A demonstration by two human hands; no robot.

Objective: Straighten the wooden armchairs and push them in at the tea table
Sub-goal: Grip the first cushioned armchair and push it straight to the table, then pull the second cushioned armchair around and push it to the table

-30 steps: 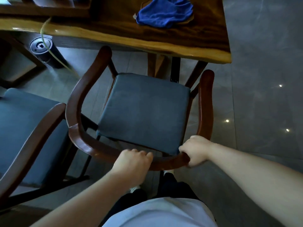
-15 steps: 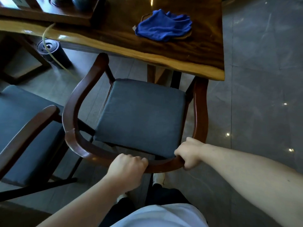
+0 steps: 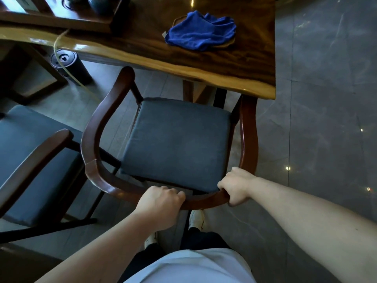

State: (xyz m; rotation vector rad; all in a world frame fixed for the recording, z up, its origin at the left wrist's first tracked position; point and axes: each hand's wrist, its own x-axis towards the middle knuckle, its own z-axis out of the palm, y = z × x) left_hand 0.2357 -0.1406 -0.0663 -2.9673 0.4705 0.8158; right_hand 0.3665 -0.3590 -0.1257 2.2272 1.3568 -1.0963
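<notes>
the tea table [image 3: 204,64] filled the top, a blue cloth [image 3: 201,30] near its right edge. the armchair [image 3: 91,144] sat at the near right corner, right armrest tip under the edge. left hand [image 3: 161,205] and right hand [image 3: 236,187] both clenched round its curved back rail.

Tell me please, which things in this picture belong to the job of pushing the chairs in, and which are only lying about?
Belonging to the job:
armchair, gripped at its back rail by the left hand and right hand
second armchair, at the left
tea table

Only lying about:
blue cloth on the table
black cylinder on the floor
wooden tray at the table's far side
</notes>
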